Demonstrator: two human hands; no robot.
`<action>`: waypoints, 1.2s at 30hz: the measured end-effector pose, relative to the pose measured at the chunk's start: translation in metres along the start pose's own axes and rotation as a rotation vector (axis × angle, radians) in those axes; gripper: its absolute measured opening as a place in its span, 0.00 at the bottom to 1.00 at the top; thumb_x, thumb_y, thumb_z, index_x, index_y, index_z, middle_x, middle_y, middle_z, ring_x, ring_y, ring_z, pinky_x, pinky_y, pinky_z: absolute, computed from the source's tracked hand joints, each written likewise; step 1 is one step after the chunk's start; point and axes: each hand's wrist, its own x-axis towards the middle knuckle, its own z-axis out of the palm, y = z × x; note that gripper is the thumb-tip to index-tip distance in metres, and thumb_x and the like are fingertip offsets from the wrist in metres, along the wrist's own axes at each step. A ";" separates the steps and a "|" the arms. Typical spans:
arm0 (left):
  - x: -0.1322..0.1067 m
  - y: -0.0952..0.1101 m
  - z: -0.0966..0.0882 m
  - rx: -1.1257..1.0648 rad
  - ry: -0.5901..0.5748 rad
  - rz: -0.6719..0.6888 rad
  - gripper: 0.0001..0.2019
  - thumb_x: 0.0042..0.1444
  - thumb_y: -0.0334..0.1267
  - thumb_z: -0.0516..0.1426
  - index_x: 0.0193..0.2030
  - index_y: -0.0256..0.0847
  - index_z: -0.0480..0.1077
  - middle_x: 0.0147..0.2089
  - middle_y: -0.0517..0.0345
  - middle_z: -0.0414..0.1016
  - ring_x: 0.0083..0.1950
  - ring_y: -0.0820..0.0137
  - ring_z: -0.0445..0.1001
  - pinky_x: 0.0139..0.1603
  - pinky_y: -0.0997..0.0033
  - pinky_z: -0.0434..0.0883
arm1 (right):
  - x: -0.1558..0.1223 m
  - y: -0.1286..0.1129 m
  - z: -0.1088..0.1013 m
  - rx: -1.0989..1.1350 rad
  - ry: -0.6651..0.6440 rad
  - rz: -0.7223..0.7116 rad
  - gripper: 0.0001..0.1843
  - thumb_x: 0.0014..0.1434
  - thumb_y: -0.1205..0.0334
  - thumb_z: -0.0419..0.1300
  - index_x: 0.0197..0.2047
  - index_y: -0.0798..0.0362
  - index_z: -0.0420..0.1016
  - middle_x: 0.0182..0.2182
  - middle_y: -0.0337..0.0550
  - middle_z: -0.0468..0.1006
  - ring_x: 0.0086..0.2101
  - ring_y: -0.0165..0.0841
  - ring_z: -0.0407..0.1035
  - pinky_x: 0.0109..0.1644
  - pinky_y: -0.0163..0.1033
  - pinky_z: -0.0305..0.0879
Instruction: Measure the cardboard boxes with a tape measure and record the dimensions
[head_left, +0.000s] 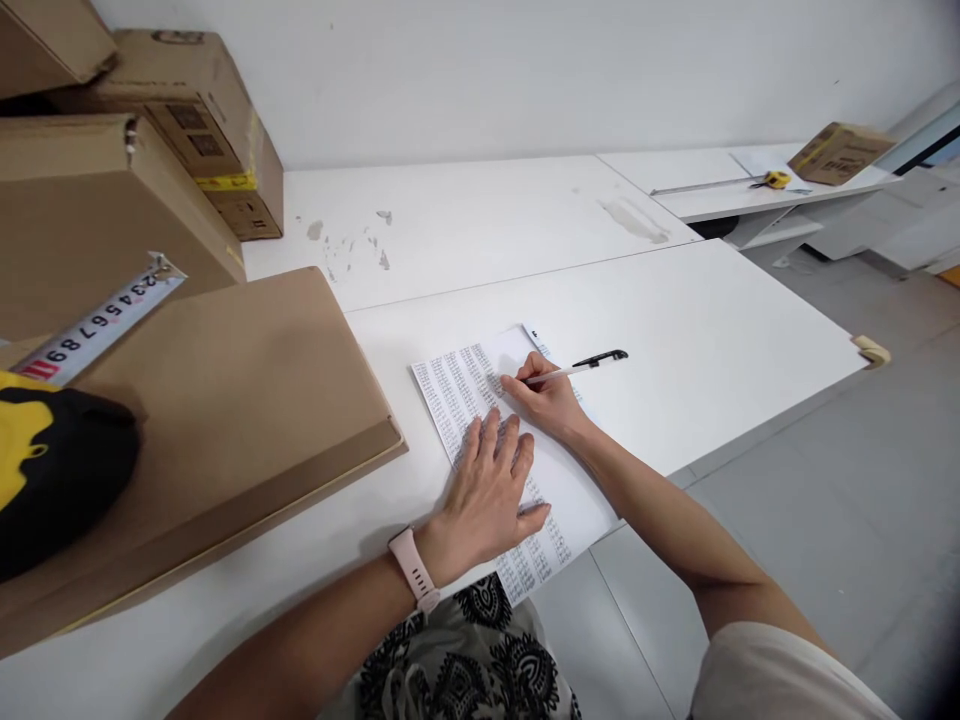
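A sheet of paper (577,490) covered with columns of small handwriting lies at a slant on the white table (720,330), one corner over the front edge. My left hand (491,490) rests flat on it, fingers stretched and thumb out to the side. Just above, my right hand (551,400) pinches a pen (559,373) with a clear barrel and black cap end; its tip is at the writing, partly hidden by my fingers. Another sheet with blue print peeks out beneath the right edge of the paper.
On the left, a flat cardboard box (247,370) carries a yellow-black tape measure (60,460) with its blade (105,315) pulled out. More cardboard boxes (187,120) are stacked behind. Far right, a second tape measure (777,180) lies near a small box (840,152). A corner guard (871,350) sits on the table's corner.
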 end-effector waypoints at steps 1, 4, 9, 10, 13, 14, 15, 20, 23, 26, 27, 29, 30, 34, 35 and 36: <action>0.000 0.000 0.000 0.000 0.001 0.000 0.41 0.64 0.61 0.50 0.70 0.27 0.56 0.74 0.29 0.53 0.76 0.37 0.45 0.74 0.39 0.44 | 0.000 0.000 0.000 -0.028 0.007 -0.023 0.17 0.57 0.56 0.65 0.27 0.48 0.60 0.20 0.31 0.60 0.22 0.27 0.53 0.26 0.37 0.49; 0.000 0.000 -0.002 -0.007 -0.006 -0.003 0.40 0.63 0.61 0.51 0.70 0.27 0.56 0.74 0.30 0.53 0.76 0.38 0.46 0.74 0.40 0.45 | -0.001 -0.003 -0.001 -0.097 0.005 -0.044 0.14 0.55 0.62 0.63 0.26 0.49 0.59 0.21 0.32 0.59 0.23 0.27 0.52 0.27 0.37 0.49; 0.001 0.000 -0.002 -0.020 0.003 -0.004 0.40 0.63 0.61 0.52 0.69 0.27 0.57 0.74 0.29 0.54 0.76 0.37 0.46 0.74 0.40 0.44 | -0.005 -0.008 0.000 -0.146 -0.004 -0.035 0.14 0.56 0.62 0.62 0.25 0.49 0.58 0.20 0.32 0.58 0.23 0.28 0.52 0.28 0.38 0.50; 0.000 0.000 -0.002 -0.021 0.005 -0.004 0.40 0.63 0.61 0.52 0.69 0.27 0.57 0.74 0.29 0.54 0.76 0.37 0.46 0.74 0.40 0.44 | -0.005 -0.008 0.000 -0.149 -0.006 -0.039 0.14 0.56 0.61 0.62 0.25 0.48 0.58 0.20 0.32 0.58 0.24 0.28 0.53 0.28 0.38 0.50; 0.000 0.001 -0.002 -0.024 0.002 -0.003 0.40 0.63 0.61 0.52 0.69 0.27 0.56 0.74 0.29 0.54 0.76 0.37 0.46 0.74 0.39 0.44 | -0.005 -0.009 0.000 -0.162 -0.005 -0.049 0.14 0.56 0.61 0.62 0.26 0.48 0.58 0.20 0.33 0.59 0.24 0.29 0.53 0.28 0.38 0.50; 0.000 0.001 -0.002 -0.025 -0.002 -0.002 0.40 0.63 0.60 0.52 0.70 0.27 0.56 0.74 0.29 0.54 0.76 0.37 0.46 0.74 0.39 0.44 | -0.005 -0.009 0.000 -0.165 -0.004 -0.051 0.15 0.56 0.61 0.62 0.25 0.48 0.58 0.20 0.33 0.59 0.24 0.29 0.53 0.28 0.38 0.50; 0.000 0.001 -0.002 -0.026 -0.006 -0.001 0.40 0.63 0.60 0.52 0.70 0.26 0.56 0.74 0.29 0.53 0.76 0.37 0.45 0.74 0.39 0.44 | -0.005 -0.009 0.000 -0.166 -0.003 -0.053 0.15 0.56 0.61 0.62 0.25 0.48 0.58 0.20 0.33 0.59 0.24 0.29 0.53 0.28 0.38 0.50; 0.000 0.000 -0.002 -0.019 -0.006 0.001 0.40 0.64 0.60 0.51 0.70 0.25 0.56 0.74 0.28 0.53 0.76 0.36 0.45 0.74 0.38 0.44 | -0.005 -0.010 0.001 -0.151 -0.021 -0.045 0.14 0.56 0.61 0.61 0.26 0.48 0.58 0.20 0.32 0.58 0.23 0.28 0.52 0.27 0.38 0.49; 0.000 0.000 -0.001 -0.023 -0.003 0.003 0.40 0.64 0.59 0.51 0.70 0.25 0.56 0.74 0.27 0.53 0.76 0.36 0.45 0.74 0.38 0.44 | -0.005 -0.010 0.001 -0.153 -0.028 -0.046 0.14 0.56 0.61 0.61 0.26 0.49 0.58 0.20 0.32 0.58 0.23 0.27 0.51 0.27 0.38 0.48; 0.001 0.000 -0.001 -0.027 -0.009 -0.001 0.40 0.64 0.60 0.52 0.69 0.25 0.56 0.74 0.27 0.54 0.76 0.36 0.45 0.74 0.38 0.44 | -0.005 -0.009 0.001 -0.162 -0.017 -0.053 0.14 0.56 0.61 0.61 0.26 0.49 0.58 0.20 0.32 0.58 0.23 0.27 0.52 0.27 0.38 0.49; 0.001 0.001 -0.001 -0.029 -0.013 -0.005 0.40 0.64 0.60 0.52 0.69 0.26 0.56 0.74 0.28 0.54 0.76 0.36 0.46 0.74 0.38 0.44 | -0.005 -0.009 0.001 -0.163 -0.017 -0.053 0.14 0.56 0.61 0.61 0.26 0.49 0.58 0.20 0.32 0.59 0.23 0.27 0.52 0.27 0.37 0.49; 0.001 0.001 -0.002 -0.031 -0.020 -0.009 0.40 0.63 0.60 0.52 0.69 0.26 0.57 0.74 0.28 0.54 0.76 0.36 0.46 0.74 0.38 0.45 | -0.005 -0.008 0.001 -0.160 -0.024 -0.048 0.14 0.55 0.61 0.61 0.25 0.49 0.58 0.20 0.32 0.58 0.23 0.27 0.51 0.27 0.37 0.48; 0.001 0.001 -0.002 -0.031 -0.021 -0.009 0.40 0.63 0.60 0.52 0.69 0.26 0.57 0.74 0.28 0.54 0.76 0.36 0.46 0.74 0.38 0.45 | -0.005 -0.008 0.001 -0.158 -0.028 -0.044 0.15 0.55 0.62 0.61 0.25 0.49 0.58 0.20 0.31 0.58 0.22 0.27 0.51 0.26 0.38 0.48; 0.001 0.001 -0.002 -0.022 -0.013 -0.001 0.40 0.63 0.60 0.52 0.69 0.25 0.57 0.74 0.27 0.54 0.76 0.36 0.46 0.74 0.39 0.44 | -0.004 -0.007 -0.001 -0.152 -0.012 -0.052 0.14 0.55 0.63 0.61 0.25 0.48 0.57 0.20 0.32 0.58 0.23 0.28 0.51 0.27 0.38 0.48; 0.001 0.001 -0.002 -0.021 -0.010 -0.002 0.40 0.63 0.60 0.52 0.69 0.26 0.57 0.74 0.27 0.54 0.76 0.36 0.46 0.74 0.39 0.44 | -0.004 -0.007 -0.001 -0.152 -0.005 -0.056 0.14 0.55 0.63 0.61 0.25 0.48 0.58 0.20 0.32 0.58 0.23 0.28 0.52 0.27 0.38 0.49; 0.001 0.001 -0.002 -0.020 -0.006 -0.004 0.40 0.63 0.60 0.52 0.69 0.26 0.57 0.74 0.28 0.54 0.76 0.37 0.45 0.74 0.39 0.44 | -0.004 -0.007 -0.001 -0.152 0.002 -0.061 0.14 0.55 0.62 0.61 0.25 0.48 0.58 0.20 0.32 0.58 0.23 0.28 0.52 0.28 0.38 0.49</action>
